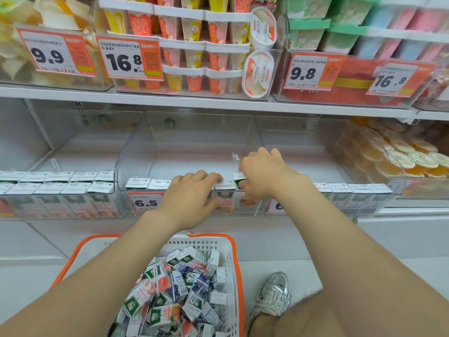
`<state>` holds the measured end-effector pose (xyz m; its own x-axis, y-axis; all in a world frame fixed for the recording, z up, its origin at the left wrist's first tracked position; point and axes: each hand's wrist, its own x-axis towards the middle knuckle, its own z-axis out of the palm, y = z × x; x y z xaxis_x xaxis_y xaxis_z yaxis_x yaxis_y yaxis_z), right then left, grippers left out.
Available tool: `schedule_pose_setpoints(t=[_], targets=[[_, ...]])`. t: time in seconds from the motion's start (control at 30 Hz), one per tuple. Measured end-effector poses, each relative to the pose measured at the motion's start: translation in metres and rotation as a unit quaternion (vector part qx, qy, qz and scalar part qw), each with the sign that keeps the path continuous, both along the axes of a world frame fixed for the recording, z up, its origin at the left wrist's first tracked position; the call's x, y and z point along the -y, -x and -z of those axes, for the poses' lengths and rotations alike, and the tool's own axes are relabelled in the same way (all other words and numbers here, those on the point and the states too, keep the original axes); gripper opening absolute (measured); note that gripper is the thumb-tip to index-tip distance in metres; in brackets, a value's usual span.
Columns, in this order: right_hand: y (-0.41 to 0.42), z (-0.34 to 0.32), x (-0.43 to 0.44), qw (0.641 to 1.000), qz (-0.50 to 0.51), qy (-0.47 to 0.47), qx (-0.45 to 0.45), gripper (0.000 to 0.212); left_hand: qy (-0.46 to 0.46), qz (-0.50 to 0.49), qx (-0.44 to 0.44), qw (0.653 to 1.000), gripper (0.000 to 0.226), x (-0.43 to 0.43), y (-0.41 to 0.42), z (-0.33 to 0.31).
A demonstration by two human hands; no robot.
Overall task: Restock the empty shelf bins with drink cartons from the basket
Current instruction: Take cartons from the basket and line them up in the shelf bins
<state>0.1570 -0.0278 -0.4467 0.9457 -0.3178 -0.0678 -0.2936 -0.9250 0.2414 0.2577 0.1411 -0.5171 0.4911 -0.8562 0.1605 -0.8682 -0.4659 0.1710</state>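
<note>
A clear middle shelf bin (136,152) holds a front row of small drink cartons (148,184) behind a 6.5 price tag (145,202). My left hand (192,198) lies flat on the cartons in that row, fingers straight. My right hand (261,173) reaches into the bin's right end and grips one green and white carton (239,179), which stands slightly higher than the row. Below, a white basket (228,261) with orange handles holds several loose cartons (175,297).
The left bin (60,188) has two rows of cartons and the right bin (352,189) has one front row. A bin of orange jelly cups (398,156) stands far right. The upper shelf (194,99) overhangs the bins. My shoe (273,295) is beside the basket.
</note>
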Motion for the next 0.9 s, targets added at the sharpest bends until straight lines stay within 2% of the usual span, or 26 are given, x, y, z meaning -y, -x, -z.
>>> schedule_pose_setpoints(t=[0.1, 0.2, 0.37, 0.53, 0.7, 0.8, 0.9], targets=[[0.001, 0.001, -0.002, 1.000, -0.010, 0.001, -0.004, 0.034, 0.007, 0.012, 0.024, 1.000, 0.052, -0.005, -0.006, 0.006], [0.003, -0.002, -0.004, 1.000, -0.023, -0.002, 0.006, 0.036, 0.009, -0.020, 0.066, 0.998, 0.050, -0.012, -0.011, 0.015], [0.008, -0.002, -0.004, 0.999, -0.011, -0.023, 0.031, 0.038, -0.003, -0.041, 0.072, 0.997, 0.075, -0.025, -0.015, 0.023], [0.009, -0.001, -0.005, 0.999, -0.007, -0.035, 0.026, 0.037, -0.004, -0.044, 0.073, 0.996, 0.077, -0.025, -0.015, 0.022], [0.008, 0.004, -0.009, 0.999, -0.005, 0.024, -0.047, 0.008, -0.021, -0.034, 0.070, 0.997, 0.090, -0.026, -0.016, 0.018], [0.009, 0.002, -0.014, 0.994, 0.018, 0.001, -0.107, 0.010, -0.050, -0.019, 0.061, 0.997, 0.097, -0.030, -0.017, 0.012], [0.008, -0.001, -0.016, 0.995, 0.019, 0.010, -0.099, 0.009, -0.053, -0.017, 0.050, 0.997, 0.093, -0.037, -0.019, 0.007]])
